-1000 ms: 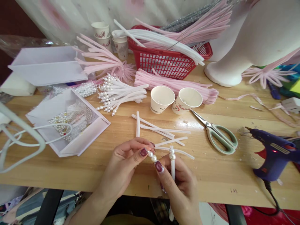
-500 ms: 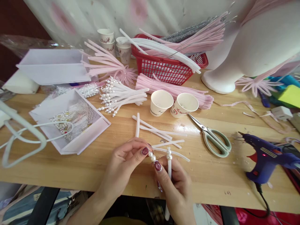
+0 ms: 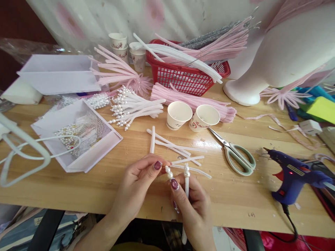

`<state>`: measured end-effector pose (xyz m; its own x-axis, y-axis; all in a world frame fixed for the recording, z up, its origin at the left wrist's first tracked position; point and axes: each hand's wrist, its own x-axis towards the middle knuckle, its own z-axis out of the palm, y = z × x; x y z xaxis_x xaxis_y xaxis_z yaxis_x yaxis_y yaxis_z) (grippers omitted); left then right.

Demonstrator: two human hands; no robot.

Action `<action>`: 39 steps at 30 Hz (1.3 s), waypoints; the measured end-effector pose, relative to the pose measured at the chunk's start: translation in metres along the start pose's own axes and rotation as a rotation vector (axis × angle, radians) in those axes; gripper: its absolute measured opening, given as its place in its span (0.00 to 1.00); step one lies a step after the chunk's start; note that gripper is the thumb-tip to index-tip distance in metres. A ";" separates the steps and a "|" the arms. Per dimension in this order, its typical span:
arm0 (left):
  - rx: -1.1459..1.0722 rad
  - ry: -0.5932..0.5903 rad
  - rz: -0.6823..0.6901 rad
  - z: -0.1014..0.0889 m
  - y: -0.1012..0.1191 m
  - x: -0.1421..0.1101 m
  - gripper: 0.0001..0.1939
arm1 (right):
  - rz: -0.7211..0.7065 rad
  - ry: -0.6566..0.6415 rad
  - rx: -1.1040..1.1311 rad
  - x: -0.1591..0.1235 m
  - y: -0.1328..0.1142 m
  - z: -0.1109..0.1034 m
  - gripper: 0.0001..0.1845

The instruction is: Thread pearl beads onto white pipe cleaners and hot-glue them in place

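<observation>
My right hand (image 3: pixel 195 205) is closed around a white pipe cleaner (image 3: pixel 186 188) tipped with pearl beads. Between its thumb and forefinger it also pinches a short row of pearl beads (image 3: pixel 169 171); what lies under them is hidden by the fingers. My left hand (image 3: pixel 141 179) is closed in a pinch just left of these beads, on what looks like a thin wire at their top. Several short white pipe cleaners (image 3: pixel 178 148) lie on the table beyond my hands. Farther back is a bunch of white pipe cleaners with pearl tips (image 3: pixel 141 106).
Two paper cups (image 3: pixel 179 115) stand mid-table, beside scissors (image 3: pixel 235 151). A blue glue gun (image 3: pixel 293 174) with a lit red light is at right. A white box (image 3: pixel 104 150) of beads sits left. Behind are a red basket (image 3: pixel 180 78), pink pipe cleaners (image 3: pixel 193 101) and a white mannequin form (image 3: pixel 282 52).
My left fingertips have drawn slightly left, away from the pearl beads, so the top bead shows more clearly. The right hand keeps its hold. The whole view has shifted slightly.
</observation>
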<state>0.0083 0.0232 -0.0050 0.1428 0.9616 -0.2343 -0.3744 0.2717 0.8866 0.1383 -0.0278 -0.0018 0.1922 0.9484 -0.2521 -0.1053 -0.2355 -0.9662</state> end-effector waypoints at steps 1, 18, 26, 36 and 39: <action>0.004 -0.003 0.001 0.000 0.000 0.000 0.11 | 0.001 0.010 -0.004 0.000 0.000 0.000 0.19; 0.222 0.152 0.249 0.009 0.004 -0.005 0.09 | 0.002 -0.031 0.067 -0.003 -0.004 0.004 0.20; 0.272 0.116 0.474 0.012 0.008 -0.013 0.08 | -0.026 -0.058 0.143 -0.013 -0.008 0.011 0.20; 0.415 0.098 0.829 0.021 0.022 -0.027 0.14 | -0.097 0.022 0.189 -0.038 -0.020 0.023 0.25; 0.563 0.090 0.987 0.023 0.025 -0.027 0.14 | -0.123 0.054 0.214 -0.043 -0.022 0.026 0.27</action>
<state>0.0160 0.0034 0.0322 -0.0606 0.7511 0.6574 0.1807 -0.6395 0.7473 0.1070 -0.0578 0.0319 0.2677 0.9530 -0.1419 -0.2810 -0.0636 -0.9576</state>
